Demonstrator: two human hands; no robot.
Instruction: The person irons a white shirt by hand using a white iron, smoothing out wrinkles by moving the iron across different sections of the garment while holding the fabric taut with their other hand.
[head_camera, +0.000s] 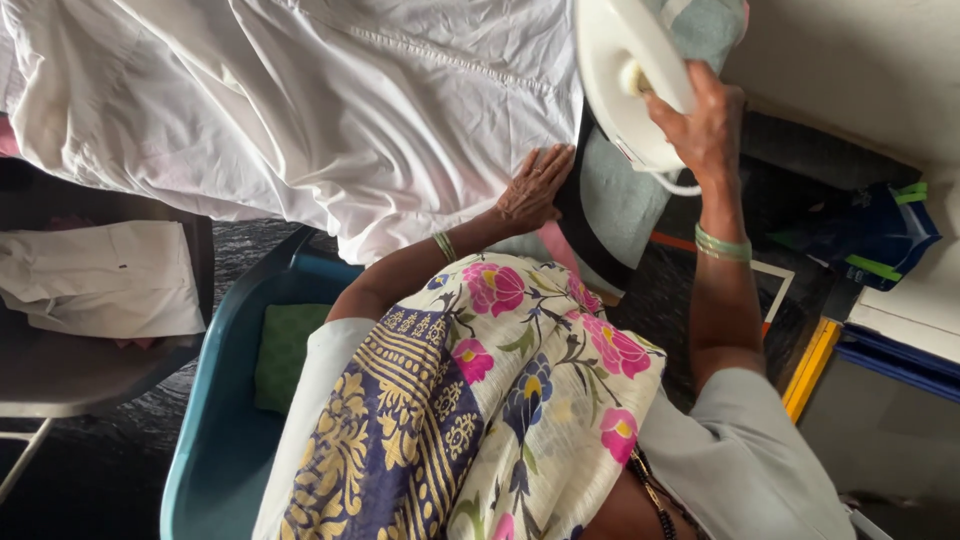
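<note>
A large white garment (300, 110) lies spread over a padded surface whose grey-blue cover (615, 205) has a black border. My left hand (535, 185) rests flat, fingers apart, on the garment's near edge. My right hand (703, 120) grips the handle of a white iron (620, 70), held tilted up at the garment's right end above the pad. Both wrists wear green bangles. My floral drape (500, 390) fills the lower middle of the view.
A teal plastic chair (215, 420) with a green cushion (285, 350) stands at lower left. A folded white garment (100, 275) lies on a dark seat at far left. A dark blue bag (880, 230) and a yellow-edged board (812, 365) are on the right.
</note>
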